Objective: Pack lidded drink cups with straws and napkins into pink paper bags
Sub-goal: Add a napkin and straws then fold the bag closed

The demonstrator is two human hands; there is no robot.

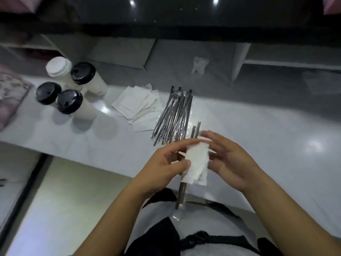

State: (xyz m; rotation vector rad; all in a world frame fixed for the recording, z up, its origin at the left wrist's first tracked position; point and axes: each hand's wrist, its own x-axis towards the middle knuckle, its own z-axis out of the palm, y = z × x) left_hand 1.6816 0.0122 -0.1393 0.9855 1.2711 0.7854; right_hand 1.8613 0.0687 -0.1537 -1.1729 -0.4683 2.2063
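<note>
- Left hand (166,163): thumb and curled fingers pinch the napkin (197,161), which is wrapped round the held straws (181,196). The bundle is in the air above the near edge of the counter (258,135).
- Right hand (230,161): fingers nearly straight, resting against the napkin's right edge, with no closed grasp visible. The fingertips behind the paper are hidden.
- Held straws: only the tips above the napkin and the wrapped lower ends show. The count cannot be made out.
- Loose straws (173,115): a wrapped pile on the counter just beyond the hands. Glare on the wrappers blurs the individual pieces.
- Spare napkins (138,106): an untidy stack left of that pile.
- Cups: three with black lids (69,101) and one with a white lid (59,67), clustered at far left, overlapping one another.
- Pink bag (11,97): cut off by the left edge, blurred.
</note>
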